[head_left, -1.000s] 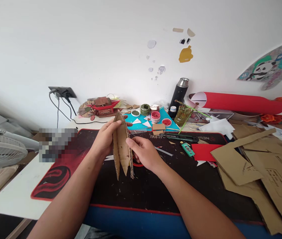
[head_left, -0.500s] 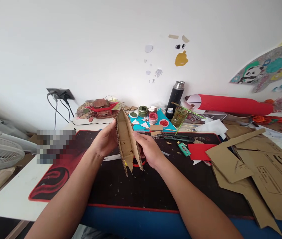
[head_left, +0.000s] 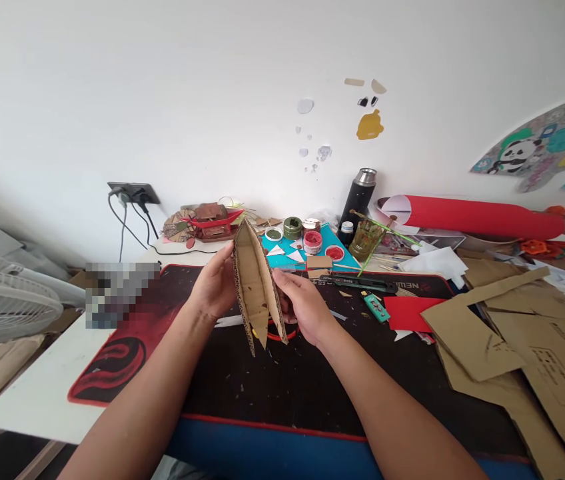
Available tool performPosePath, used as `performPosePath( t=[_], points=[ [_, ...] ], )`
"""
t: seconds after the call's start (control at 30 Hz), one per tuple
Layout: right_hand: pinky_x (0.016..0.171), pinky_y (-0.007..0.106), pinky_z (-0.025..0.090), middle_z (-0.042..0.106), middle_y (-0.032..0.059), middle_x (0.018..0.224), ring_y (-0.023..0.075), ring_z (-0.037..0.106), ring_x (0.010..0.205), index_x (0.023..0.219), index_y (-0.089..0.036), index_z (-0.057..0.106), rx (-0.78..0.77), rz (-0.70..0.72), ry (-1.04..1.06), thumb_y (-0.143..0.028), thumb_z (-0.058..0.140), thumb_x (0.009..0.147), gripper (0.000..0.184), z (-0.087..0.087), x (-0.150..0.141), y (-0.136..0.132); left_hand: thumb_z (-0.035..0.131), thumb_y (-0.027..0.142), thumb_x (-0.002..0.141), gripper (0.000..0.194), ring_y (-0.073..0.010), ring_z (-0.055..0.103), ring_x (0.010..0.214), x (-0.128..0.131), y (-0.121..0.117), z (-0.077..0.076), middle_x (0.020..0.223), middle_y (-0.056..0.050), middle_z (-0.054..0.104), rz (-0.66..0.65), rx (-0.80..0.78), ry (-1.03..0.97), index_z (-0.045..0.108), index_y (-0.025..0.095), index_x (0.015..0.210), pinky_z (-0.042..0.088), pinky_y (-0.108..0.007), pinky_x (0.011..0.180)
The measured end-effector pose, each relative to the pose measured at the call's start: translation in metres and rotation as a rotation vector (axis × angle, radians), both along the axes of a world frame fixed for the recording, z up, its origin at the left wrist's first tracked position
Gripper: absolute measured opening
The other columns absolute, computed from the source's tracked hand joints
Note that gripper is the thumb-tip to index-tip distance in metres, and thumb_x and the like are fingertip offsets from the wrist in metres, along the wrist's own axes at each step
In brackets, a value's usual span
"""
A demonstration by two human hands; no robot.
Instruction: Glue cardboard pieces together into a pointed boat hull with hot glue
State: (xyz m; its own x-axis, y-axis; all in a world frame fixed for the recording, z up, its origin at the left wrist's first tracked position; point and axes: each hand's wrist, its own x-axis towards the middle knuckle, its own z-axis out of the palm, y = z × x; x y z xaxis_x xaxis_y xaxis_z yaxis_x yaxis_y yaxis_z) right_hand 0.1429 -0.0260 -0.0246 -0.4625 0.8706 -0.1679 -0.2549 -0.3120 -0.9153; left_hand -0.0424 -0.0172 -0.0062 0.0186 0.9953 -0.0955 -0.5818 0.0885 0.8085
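Observation:
A cardboard boat hull (head_left: 253, 280) is held up between my hands above the dark desk mat (head_left: 242, 393). Its far end comes to a closed point, while the side strips stand apart at the near end. My left hand (head_left: 215, 283) is closed on the left side wall, most of its fingers hidden behind it. On the right wall, my right hand (head_left: 302, 300) presses with the thumb on top and the fingers curled underneath. Below the hull, partly covered, lies something with a red loop (head_left: 282, 331), perhaps scissors.
Open paint jars (head_left: 312, 241) stand on a blue sheet (head_left: 345, 257) at the back. A utility knife (head_left: 362, 283) and a green glue packet (head_left: 375, 307) lie on the mat. Cut cardboard (head_left: 537, 373) covers the right side. A small red-brown model boat (head_left: 212, 223) and a black thermos (head_left: 357, 193) stand by the wall.
The whole view has shifted slightly, so the surroundings sit a little further right and lower. Both hands keep their hold on the hull, which appears opened slightly more toward me.

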Motion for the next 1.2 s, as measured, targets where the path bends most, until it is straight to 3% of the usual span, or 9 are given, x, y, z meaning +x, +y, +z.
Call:
performPosePath(
  t=[0.27,0.47,0.8,1.2],
  points=[
    [0.040,0.023,0.023,0.046,-0.0075,0.052,0.0085,0.037,0.044,0.070,-0.022,0.055,0.024,0.012,0.006,-0.081,0.081,0.079,0.064,-0.0025,-0.0016,0.0006,0.081,0.055,0.088,0.047,-0.0379,0.079,0.114,-0.0012,-0.0006,0.0008,0.112,-0.014,0.085,-0.040,-0.020,0.003,0.082,0.017,0.115,0.064,-0.048,0.102],
    [0.040,0.022,0.022,0.045,-0.0073,0.052,0.0081,0.038,0.044,0.067,-0.022,0.054,0.022,0.007,0.010,-0.083,0.082,0.076,0.067,-0.0007,-0.0020,-0.0007,0.078,0.053,0.091,0.044,-0.0334,0.080,0.106,-0.0011,0.0006,-0.0003,0.108,-0.014,0.085,-0.012,-0.054,-0.007,0.083,0.015,0.112,0.065,-0.042,0.097],
    [0.040,0.023,0.022,0.047,-0.0065,0.052,0.0088,0.043,0.043,0.066,-0.022,0.053,0.018,0.026,-0.001,-0.085,0.082,0.074,0.070,0.0033,-0.0011,-0.0024,0.072,0.049,0.096,0.041,-0.0280,0.080,0.090,-0.0061,0.0017,-0.0028,0.100,-0.012,0.084,-0.097,-0.064,-0.082,0.081,0.013,0.114,0.067,-0.039,0.091],
    [0.040,0.023,0.024,0.048,-0.0067,0.052,0.0096,0.046,0.043,0.066,-0.022,0.054,0.017,0.020,-0.009,-0.084,0.080,0.076,0.068,0.0010,-0.0031,-0.0028,0.075,0.051,0.093,0.043,-0.0335,0.081,0.105,-0.0060,0.0018,-0.0042,0.107,-0.013,0.085,-0.098,-0.048,-0.060,0.081,0.014,0.115,0.067,-0.043,0.097]
  ],
)
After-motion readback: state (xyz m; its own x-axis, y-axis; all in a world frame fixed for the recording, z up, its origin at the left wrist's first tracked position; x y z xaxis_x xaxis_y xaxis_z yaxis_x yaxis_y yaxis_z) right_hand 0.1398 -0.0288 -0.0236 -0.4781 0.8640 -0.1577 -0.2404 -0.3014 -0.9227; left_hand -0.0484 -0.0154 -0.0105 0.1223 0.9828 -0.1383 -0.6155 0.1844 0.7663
